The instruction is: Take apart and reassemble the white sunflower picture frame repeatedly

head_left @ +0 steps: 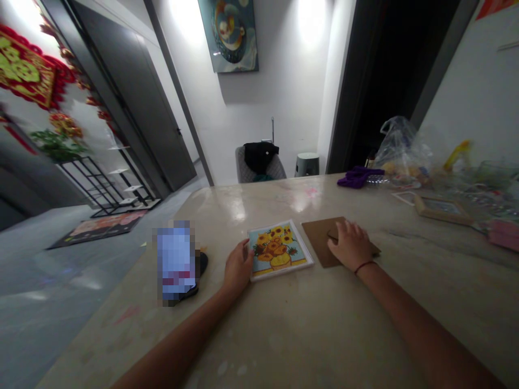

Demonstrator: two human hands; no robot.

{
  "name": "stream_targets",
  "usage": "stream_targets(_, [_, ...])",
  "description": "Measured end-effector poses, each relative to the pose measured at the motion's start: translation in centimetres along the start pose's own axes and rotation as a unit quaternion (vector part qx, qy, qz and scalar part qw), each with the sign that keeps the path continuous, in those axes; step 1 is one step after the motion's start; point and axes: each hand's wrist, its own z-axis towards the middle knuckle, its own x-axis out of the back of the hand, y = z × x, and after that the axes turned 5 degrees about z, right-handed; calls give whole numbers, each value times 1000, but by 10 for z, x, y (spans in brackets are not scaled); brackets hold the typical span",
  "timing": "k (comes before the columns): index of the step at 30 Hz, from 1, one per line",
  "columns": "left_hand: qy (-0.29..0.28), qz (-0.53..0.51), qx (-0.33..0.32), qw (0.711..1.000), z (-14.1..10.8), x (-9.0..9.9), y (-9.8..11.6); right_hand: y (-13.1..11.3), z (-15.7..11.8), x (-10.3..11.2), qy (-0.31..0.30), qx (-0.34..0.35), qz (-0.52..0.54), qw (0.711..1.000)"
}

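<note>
A sunflower picture (279,248) in a thin white frame lies face up on the table. My left hand (238,267) grips its left edge, thumb and fingers at the border. Right of the picture, and apart from it, a brown board (320,243) lies flat. My right hand (351,244) rests on the board's right part, fingers curled over it and partly hiding it. A small dark curved piece shows on the board beside my right thumb. Whether the fingers of that hand hold anything is hidden.
A phone (177,259) with a blurred screen stands at the left on the table (284,335). Toward the back right are a purple cloth (357,176), a clear plastic bag (401,151), a wooden frame (441,209) and a pink item (503,234). A chair (244,167) stands beyond.
</note>
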Motion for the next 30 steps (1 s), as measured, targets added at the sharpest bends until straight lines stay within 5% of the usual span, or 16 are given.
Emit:
stream_targets(5, [-16, 19, 4, 1000, -1, 1, 1, 24, 5, 0, -123, -15, -12, 992])
stream_targets(15, [-28, 47, -13, 998, -1, 2, 3, 23, 11, 4, 29, -27, 26, 999])
stream_targets(20, [-30, 36, -14, 999, -1, 4, 6, -25, 8, 27, 28, 48, 64, 996])
stream_targets(25, [-23, 19, -21, 999, -1, 4, 4, -96, 2, 48, -79, 138, 26, 987])
stream_targets(30, [-15, -7, -39, 999, 0, 3, 1, -137, 3, 45, -163, 119, 20, 979])
